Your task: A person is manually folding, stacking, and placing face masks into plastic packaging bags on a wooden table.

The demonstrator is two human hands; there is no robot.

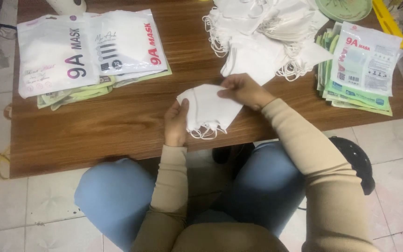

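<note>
Holding a small stack of white face masks point(209, 111) over the near edge of the wooden table point(117, 116), pretty much dead centre. My left hand point(176, 123) is closed around the stack's left edge, thumb on top, and my right hand point(244, 89) pinches the top right corner, so both are gripping the same bundle, with the ear loops dangling off the bottom toward me.

Packaging-wise: up at 10 o'clock there are two flat white rectangular pouches point(89, 49) with big dark and red lettering, sitting on top of some pale green ones point(78, 93) that poke out underneath. Over at 2 o'clock there's a neat stack of green-edged packets point(350, 93), topped by a white packet point(367, 58) with red print. Between them, at 12 to 1 o'clock, a loose heap of unpacked white masks point(267, 37), and a green plate point(343, 8) just behind it.
</note>
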